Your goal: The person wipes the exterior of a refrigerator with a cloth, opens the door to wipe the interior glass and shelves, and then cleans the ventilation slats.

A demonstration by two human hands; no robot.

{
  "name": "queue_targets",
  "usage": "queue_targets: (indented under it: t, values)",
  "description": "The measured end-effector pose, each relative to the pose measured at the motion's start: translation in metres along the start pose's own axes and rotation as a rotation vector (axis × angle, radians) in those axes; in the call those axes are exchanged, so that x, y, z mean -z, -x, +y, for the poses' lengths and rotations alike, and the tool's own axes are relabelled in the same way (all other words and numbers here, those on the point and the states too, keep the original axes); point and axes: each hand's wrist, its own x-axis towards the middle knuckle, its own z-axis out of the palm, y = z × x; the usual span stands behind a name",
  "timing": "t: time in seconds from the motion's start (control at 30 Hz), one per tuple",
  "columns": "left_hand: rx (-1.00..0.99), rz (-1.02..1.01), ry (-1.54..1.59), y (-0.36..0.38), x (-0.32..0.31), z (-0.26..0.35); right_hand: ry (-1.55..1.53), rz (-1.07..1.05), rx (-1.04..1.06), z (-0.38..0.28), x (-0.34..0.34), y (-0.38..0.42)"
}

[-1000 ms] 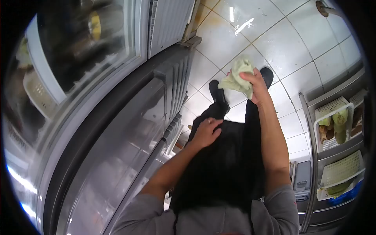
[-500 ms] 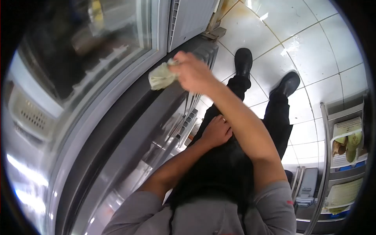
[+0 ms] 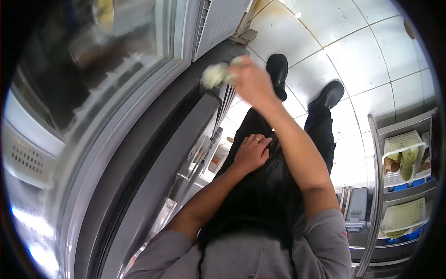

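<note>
A crumpled, pale yellowish cloth (image 3: 214, 76) is gripped in my right hand (image 3: 253, 81), which is smeared by motion. The cloth is at the far end of a dark grey ledge (image 3: 116, 153), close to its corner. My left hand (image 3: 251, 152) lies palm down on the dark apron (image 3: 260, 200) over my thigh, fingers loosely extended, a ring on one of them. Nothing shows in this hand. Beside the ledge, to the left, runs a glass-fronted cabinet (image 3: 160, 69) with a light metal frame.
White perforated baskets (image 3: 402, 145) holding green and brown produce sit in a metal rack (image 3: 375, 195) at the right. A vented grey panel (image 3: 218, 23) stands beyond the ledge. My black boots (image 3: 277, 72) are on white floor tiles (image 3: 357, 60).
My right hand has carried the cloth farther along the ledge, up and to the right in view, toward its corner. My left hand stays on my thigh, fingers slightly more spread. The camera view has shifted slightly.
</note>
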Motion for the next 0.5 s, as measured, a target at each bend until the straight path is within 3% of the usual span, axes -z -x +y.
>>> queue_targets:
  t: [0.03, 0.07, 0.17, 0.23, 0.27, 0.37, 0.4, 0.5]
  values:
    - [0.002, -0.006, 0.014, 0.001, 0.0, -0.001, 0.127, -0.056, -0.159, 0.015, 0.005, -0.013]
    - [0.007, -0.015, 0.03, 0.002, -0.001, -0.001, 0.138, 0.08, -0.125, 0.035, -0.004, -0.021]
    - [0.004, -0.038, -0.022, -0.004, -0.002, 0.001, 0.025, 0.15, 0.171, 0.054, -0.051, -0.048]
    - [0.006, -0.047, -0.066, 0.0, -0.003, 0.004, -0.206, 0.043, 0.216, 0.024, -0.066, -0.05]
    - [0.024, -0.066, -0.074, 0.001, -0.002, 0.004, -0.335, 0.06, 0.213, 0.008, -0.06, -0.044]
    - [-0.038, 0.067, -0.054, 0.001, -0.002, 0.003, -0.473, 0.051, 0.491, -0.021, -0.035, -0.017]
    - [-0.005, 0.012, -0.008, 0.004, -0.001, 0.005, -0.396, 0.157, 0.616, -0.01, -0.033, -0.022]
    - [0.045, -0.069, 0.049, -0.007, 0.009, 0.004, -0.181, -0.017, 0.42, 0.02, -0.037, -0.045]
